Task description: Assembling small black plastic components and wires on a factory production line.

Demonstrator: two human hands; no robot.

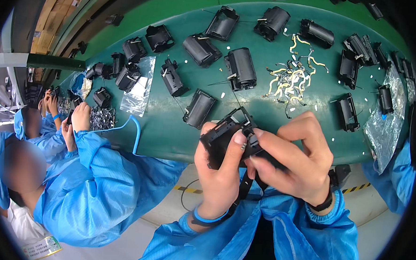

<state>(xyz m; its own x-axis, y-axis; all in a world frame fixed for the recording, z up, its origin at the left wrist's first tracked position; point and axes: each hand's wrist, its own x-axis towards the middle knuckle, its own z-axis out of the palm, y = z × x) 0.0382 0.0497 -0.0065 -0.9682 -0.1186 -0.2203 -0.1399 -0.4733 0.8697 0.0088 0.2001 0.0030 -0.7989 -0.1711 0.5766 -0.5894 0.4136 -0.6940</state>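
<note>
Close to my body, at the table's near edge, a black plastic housing (222, 149) with an open frame is held up and tilted. My left hand (217, 182) wraps round its left side, the thumb pressing on the front. At its right end, the bent fingers of my right hand (298, 160) pinch the edge. Whether a small separate part sits between those right fingertips is too hidden to tell. Just beyond lies another black housing (199, 108), and farther right is a pile of yellow-and-white flex cables (293, 80) with small connectors.
Several black housings, such as one with a rounded drum (242, 68), are spread over the green table (165, 132). Clear plastic bags lie at left (138, 91) and right (382, 134). A blue coiled cord (137, 131) hangs over the edge. Co-workers in blue sleeves (97, 185) sit at left.
</note>
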